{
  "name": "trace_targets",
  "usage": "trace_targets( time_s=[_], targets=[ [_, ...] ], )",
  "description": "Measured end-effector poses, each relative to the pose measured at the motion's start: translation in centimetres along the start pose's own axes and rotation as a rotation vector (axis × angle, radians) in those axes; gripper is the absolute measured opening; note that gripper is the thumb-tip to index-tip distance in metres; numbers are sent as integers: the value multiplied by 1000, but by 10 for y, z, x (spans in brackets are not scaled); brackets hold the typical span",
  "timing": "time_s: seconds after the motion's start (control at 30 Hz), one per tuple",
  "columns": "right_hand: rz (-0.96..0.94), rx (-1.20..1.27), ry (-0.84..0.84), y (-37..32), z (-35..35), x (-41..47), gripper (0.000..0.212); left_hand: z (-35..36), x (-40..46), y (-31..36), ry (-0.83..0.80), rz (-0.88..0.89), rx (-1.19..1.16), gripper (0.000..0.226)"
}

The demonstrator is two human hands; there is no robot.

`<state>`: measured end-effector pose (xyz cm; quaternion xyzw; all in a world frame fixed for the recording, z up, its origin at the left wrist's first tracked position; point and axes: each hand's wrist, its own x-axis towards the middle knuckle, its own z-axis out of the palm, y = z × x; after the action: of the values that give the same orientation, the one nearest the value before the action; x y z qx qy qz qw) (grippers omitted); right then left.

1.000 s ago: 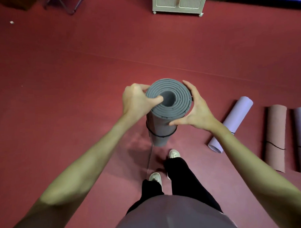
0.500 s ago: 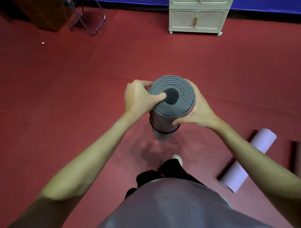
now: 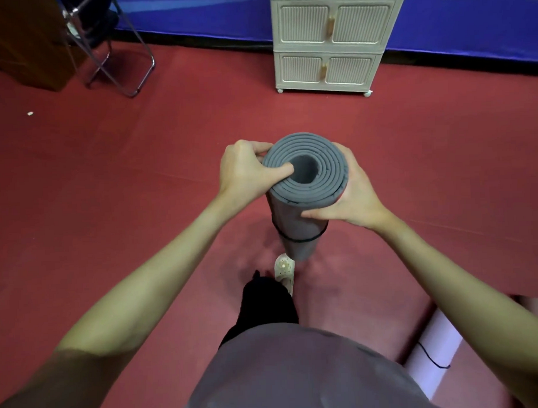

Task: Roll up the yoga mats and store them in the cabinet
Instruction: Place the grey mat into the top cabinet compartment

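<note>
While carried upright above red floor (image 3: 114, 184): grey rolled mat (image 3: 303, 184), both grips closed on its top end.
Left hand (image 3: 245, 171) wrapped on left side, thumb over spiral rim; right hand (image 3: 351, 198) clasping right side. Black band (image 3: 302, 238) round roll lower down. Cream cabinet (image 3: 329, 40) ahead at blue wall, doors closed. Folding chair (image 3: 109, 47) far left; lilac rolled mat (image 3: 431, 350) on floor, lower right.

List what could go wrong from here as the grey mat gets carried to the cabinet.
1. The cabinet doors look closed, and both the left hand and right hand grip the grey mat; freeing one hand to open a door may loosen the hold.
2. Only one thin black band shows around the roll, so the top coils could spring loose.
3. A lilac mat lies on the floor near the feet, a possible trip hazard.
</note>
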<state>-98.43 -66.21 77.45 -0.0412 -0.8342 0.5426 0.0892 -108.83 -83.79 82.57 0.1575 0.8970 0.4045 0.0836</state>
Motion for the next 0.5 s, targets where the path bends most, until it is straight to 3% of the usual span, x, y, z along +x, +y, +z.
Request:
trace_targets(
  time_s=[0.17, 0.37, 0.5],
  targets=[
    [13, -45, 68, 16, -28, 94, 108, 17, 113, 0, -67, 63, -74, 32],
    [20, -68, 164, 44, -71, 191, 109, 39, 240, 15, -184, 199, 6, 55],
    [16, -48, 180, 73, -109, 259, 109, 62, 320, 28, -338, 244, -24, 47]
  ],
)
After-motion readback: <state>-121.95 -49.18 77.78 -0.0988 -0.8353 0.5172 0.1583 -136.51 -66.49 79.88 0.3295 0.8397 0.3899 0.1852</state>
